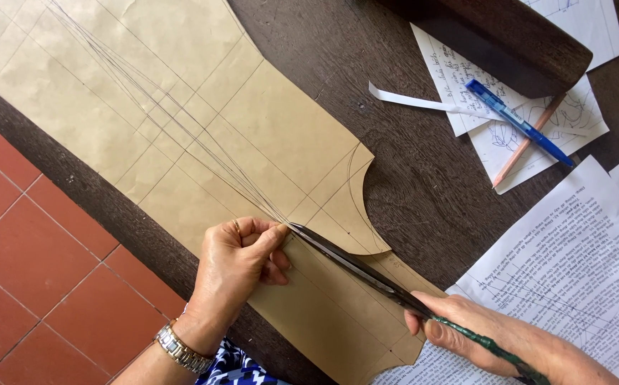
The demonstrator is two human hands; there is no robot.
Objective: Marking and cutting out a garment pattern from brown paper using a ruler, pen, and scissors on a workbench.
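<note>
A large sheet of brown pattern paper (181, 107) with pencilled lines lies across a dark wooden table (423, 185). My right hand (481, 331) grips the green-wrapped handles of long dark scissors (352, 265), whose blades run along a drawn line in the paper. My left hand (237, 267) pinches the paper edge right at the blade tips, a ring on one finger and a metal watch (180, 348) on the wrist.
A blue pen (516, 121) and a pencil (527, 142) rest on sketched white sheets (495, 142) at the upper right. Printed sheets (573, 264) lie at the right. A dark wooden roller (523, 39) sits at the top. Red floor tiles (31, 271) show left of the table.
</note>
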